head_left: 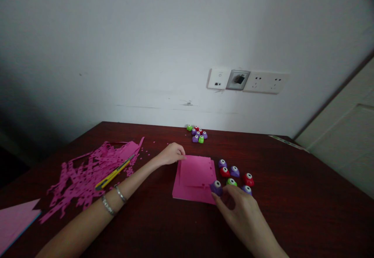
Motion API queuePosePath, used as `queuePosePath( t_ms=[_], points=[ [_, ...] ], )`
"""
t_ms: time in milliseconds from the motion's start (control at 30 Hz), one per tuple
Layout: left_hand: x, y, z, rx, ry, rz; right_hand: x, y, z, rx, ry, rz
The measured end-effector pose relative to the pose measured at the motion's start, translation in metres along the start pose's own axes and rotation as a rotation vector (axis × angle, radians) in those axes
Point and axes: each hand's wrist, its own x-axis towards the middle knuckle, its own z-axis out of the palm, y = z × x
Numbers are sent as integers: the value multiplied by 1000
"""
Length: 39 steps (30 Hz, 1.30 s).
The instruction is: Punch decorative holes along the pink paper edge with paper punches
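A small stack of pink paper sheets [195,178] lies on the dark wooden table [292,211]. My left hand [171,153] rests at the stack's far left corner, fingers curled and pinching the top sheet's edge. My right hand [241,210] reaches from the near right and its fingers close on a purple paper punch [216,187] at the stack's right edge. Several more small punches, purple [234,171], red [248,179] and green [231,181], lie just right of the stack.
A second cluster of punches [198,133] sits near the wall. A heap of pink paper scraps [87,174] with a yellow utility knife [114,173] covers the left of the table. Another pink sheet [14,221] lies at the near left. Wall sockets [248,81] are behind.
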Motion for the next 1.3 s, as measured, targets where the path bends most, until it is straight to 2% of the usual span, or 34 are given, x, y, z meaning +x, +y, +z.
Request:
queuePosePath(
  t_ms=[167, 267, 400, 567, 1300],
  points=[
    [-5, 13, -16, -139, 10, 42, 4, 3, -4, 39, 31, 20],
    [-8, 20, -20, -198, 22, 23, 5, 3, -4, 53, 57, 2],
    [-11, 26, -19, -259, 38, -12, 5, 2, -2, 87, 81, 18],
    [-12, 24, -17, -290, 50, 12, 5, 1, -1, 117, 102, 25],
    [-15, 26, -11, -328, 49, 0, 5, 7, 4, 41, 172, -21]
  ],
)
